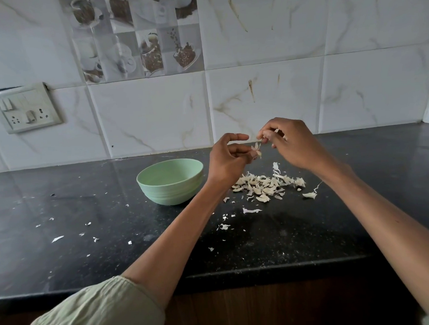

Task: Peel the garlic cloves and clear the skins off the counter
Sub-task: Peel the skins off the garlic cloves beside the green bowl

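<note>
My left hand (229, 159) and my right hand (291, 142) are raised above the black counter (86, 220), close together. My left fingers pinch a small garlic clove (256, 152) with loose skin hanging from it. My right fingertips pinch a strip of skin (267, 135) just above and right of the clove. Below the hands lies a pile of garlic skins and cloves (267, 185). A pale green bowl (170, 181) stands left of the pile, beside my left wrist.
Small skin flakes (223, 227) are scattered over the counter toward the front edge and to the left. A tiled wall rises behind, with a switch and socket plate (25, 111) at the left. The counter's front edge (240, 273) runs below my forearms.
</note>
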Tool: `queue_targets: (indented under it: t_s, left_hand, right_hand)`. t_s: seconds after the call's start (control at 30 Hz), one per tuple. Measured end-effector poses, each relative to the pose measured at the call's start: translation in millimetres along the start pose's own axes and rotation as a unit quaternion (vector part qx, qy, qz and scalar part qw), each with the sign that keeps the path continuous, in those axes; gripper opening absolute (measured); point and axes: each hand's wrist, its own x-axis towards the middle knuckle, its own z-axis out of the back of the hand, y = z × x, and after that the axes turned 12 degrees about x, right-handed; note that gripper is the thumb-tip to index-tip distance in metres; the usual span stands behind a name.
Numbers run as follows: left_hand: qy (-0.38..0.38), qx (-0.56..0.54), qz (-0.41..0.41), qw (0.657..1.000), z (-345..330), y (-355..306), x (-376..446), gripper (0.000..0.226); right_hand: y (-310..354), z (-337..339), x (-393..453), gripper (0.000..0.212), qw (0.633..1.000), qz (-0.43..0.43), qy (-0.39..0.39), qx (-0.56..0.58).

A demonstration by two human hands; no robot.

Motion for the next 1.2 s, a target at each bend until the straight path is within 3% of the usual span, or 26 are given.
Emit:
queue_targets:
  t_s: [0.13, 0.27, 0.63, 0.83, 0.93, 1.03, 1.2]
  left_hand:
    - [-0.027, -0.049, 0.023, 0.998, 2.4, 2.7, 2.2, 0.036]
    - [-0.033, -0.08, 0.042, 0.995, 5.1, 4.7, 2.9, 0.036]
    - [-0.023, -0.026, 0.004, 0.999, 5.4, 6.1, 4.4, 0.024]
    - [-0.016, 0.095, -0.076, 0.992, -1.2, 1.8, -0.3, 0.03]
    - [0.013, 0.079, -0.054, 0.995, -2.5, 0.7, -0.5, 0.038]
    - [0.035, 0.053, -0.02, 0.998, -5.5, 1.4, -1.1, 0.033]
    - [-0.005, 0.07, -0.034, 0.997, -7.3, -4.1, -7.2, 0.033]
  right_hand:
    - [1.2, 0.1, -0.2, 0.021, 1.0, -0.012, 0.006, 0.017]
    - [2.6, -2.3, -3.4, 0.022, 0.997, -0.019, 0.068, 0.024]
    - [10.7, -5.7, -6.9, 0.029, 0.993, -0.035, 0.08, 0.079]
    - [6.4, -8.0, -7.7, 0.017, 0.984, -0.065, 0.134, 0.092]
    - [6.7, -9.5, -8.6, 0.015, 0.987, -0.044, 0.139, 0.07]
    - [6.1, -12.0, -9.0, 0.016, 0.991, -0.022, 0.13, 0.021]
    - [12.2, -18.1, -9.8, 0.023, 0.992, -0.035, 0.123, 0.012]
